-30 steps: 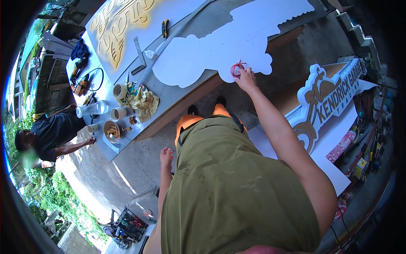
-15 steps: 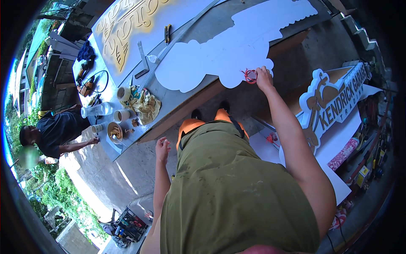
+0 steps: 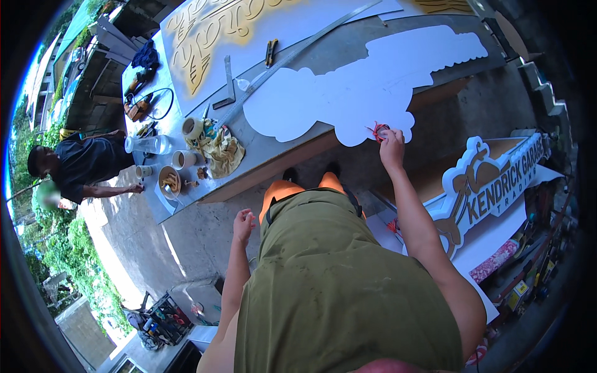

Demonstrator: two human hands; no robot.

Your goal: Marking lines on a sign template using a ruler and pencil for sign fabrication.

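My right hand (image 3: 392,149) is closed on a small bundle of thin red wire (image 3: 377,131), its loops sticking out past the fingertips. The bundle shows against the near edge of a white sheet cutout (image 3: 329,93) with scalloped sides, which lies on the worktable. Whether the hand touches the sheet I cannot tell. My left hand (image 3: 244,225) hangs at my left side, fingers loosely curled and apart, with nothing visible in it. The worktable's near edge (image 3: 267,163) is the closest thing ahead of it.
On the table's left stand a plastic bottle (image 3: 148,145), cups, a bowl (image 3: 169,182) and a crumpled cloth (image 3: 225,155). Behind lie a utility knife (image 3: 271,53), a metal square (image 3: 227,87) and a long ruler (image 3: 298,46). A co-worker (image 3: 87,165) is at far left; a cutout sign (image 3: 491,183) stands right.
The view has shifted, so the table and sheet sit lower and farther right. The wire loops now look more bunched at my right fingertips. My left hand has barely moved.
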